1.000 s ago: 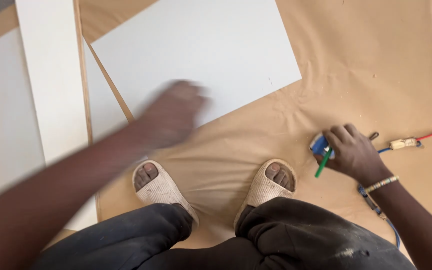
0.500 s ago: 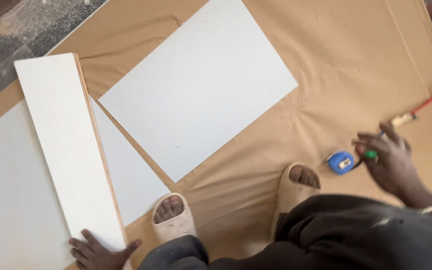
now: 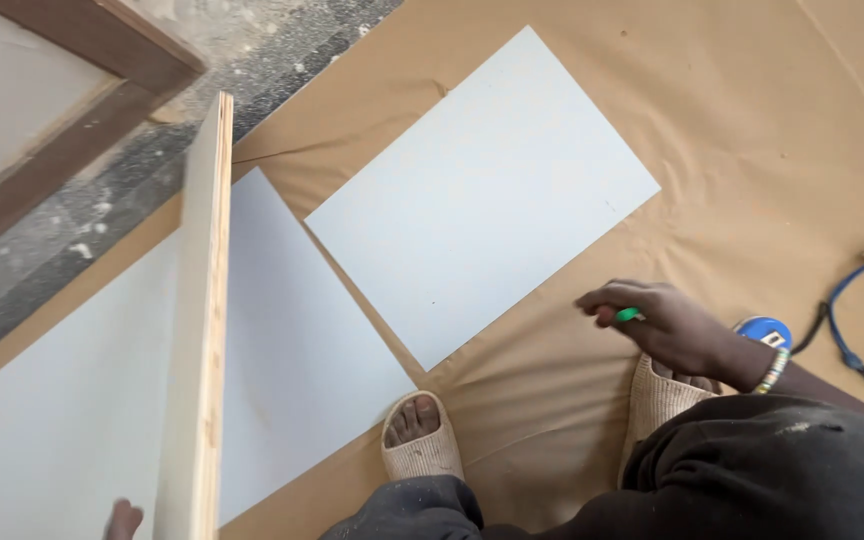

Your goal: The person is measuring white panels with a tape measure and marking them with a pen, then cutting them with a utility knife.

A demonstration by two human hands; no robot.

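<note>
Brown floor paper (image 3: 752, 130) | left hand (image 3: 124, 520) tips plywood board (image 3: 197, 330) on edge, grip hidden | right hand (image 3: 667, 325) pinches green marker (image 3: 629, 315) beside flat white panel (image 3: 482, 190), unmarked

No packages, signs or screens are showing; only a small white label is sitting on the round blue tape measure (image 3: 764, 331) beside the right wrist.

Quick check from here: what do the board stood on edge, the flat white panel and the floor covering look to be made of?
Board on edge: likely plywood with a white face; the bare edge shows pale wood with layered lines. The left hand steadies it from below. White panel: smooth matte white, probably the same laminated board, but its core is hidden. Floor covering: brown kraft-type paper, judging by its creases and wrinkles.
</note>
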